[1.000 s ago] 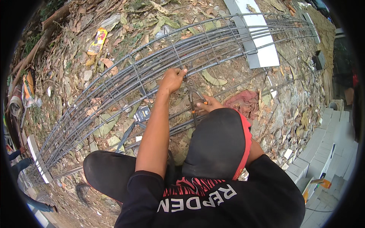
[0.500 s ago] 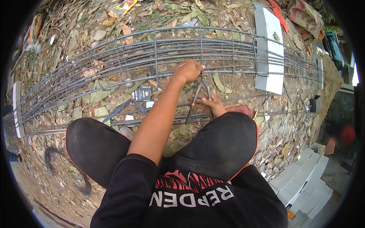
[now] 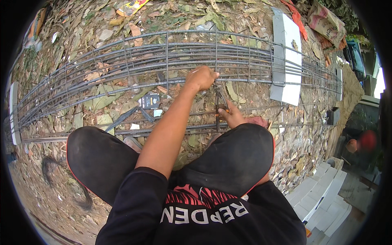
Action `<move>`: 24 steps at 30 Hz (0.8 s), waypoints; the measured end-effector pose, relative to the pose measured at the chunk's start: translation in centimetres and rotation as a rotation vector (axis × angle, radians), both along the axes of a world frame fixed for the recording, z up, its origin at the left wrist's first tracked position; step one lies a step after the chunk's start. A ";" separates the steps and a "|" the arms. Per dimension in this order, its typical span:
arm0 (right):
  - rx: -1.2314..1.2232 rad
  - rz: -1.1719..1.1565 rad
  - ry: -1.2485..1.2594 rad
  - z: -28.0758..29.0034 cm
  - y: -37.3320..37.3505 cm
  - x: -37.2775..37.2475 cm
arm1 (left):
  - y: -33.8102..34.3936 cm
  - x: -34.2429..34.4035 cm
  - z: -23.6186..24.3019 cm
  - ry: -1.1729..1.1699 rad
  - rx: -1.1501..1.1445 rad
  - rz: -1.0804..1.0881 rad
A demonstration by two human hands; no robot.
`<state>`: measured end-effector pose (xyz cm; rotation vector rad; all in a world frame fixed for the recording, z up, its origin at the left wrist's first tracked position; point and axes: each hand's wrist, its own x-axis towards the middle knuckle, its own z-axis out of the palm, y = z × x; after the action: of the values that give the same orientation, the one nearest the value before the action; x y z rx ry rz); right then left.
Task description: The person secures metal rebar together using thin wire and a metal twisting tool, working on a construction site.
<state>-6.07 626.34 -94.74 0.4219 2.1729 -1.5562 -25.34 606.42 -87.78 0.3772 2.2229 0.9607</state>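
A long cage of steel rebar with square stirrups lies across the ground in front of me. My left hand is closed at the cage's near bar, beside a stirrup; what its fingers pinch is hidden. Just below it, the jaws of a pair of pincers reach up to the near bar. Their dark handles with orange parts point back toward me. My right hand is wrapped round the handles, between the cage and my right knee.
White blocks prop the cage at right, and another block stands at its left end. Loose bars lie nearer my knees. A small dark box and a bundle of thin wire rest among dry leaves. Stacked pale blocks stand at lower right.
The pincers' handles, spread apart before, now appear close together and turned. My right hand has closed round them. My left hand stays at the near bar.
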 end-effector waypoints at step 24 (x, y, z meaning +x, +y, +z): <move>1.133 0.056 0.433 5.9 -5.3 0.8 | -1.1 0.3 0.4 0.024 -0.047 0.029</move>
<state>-5.29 621.04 -88.84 0.3410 3.2126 -0.2233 -25.05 605.36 -87.41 0.3372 2.2740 0.9216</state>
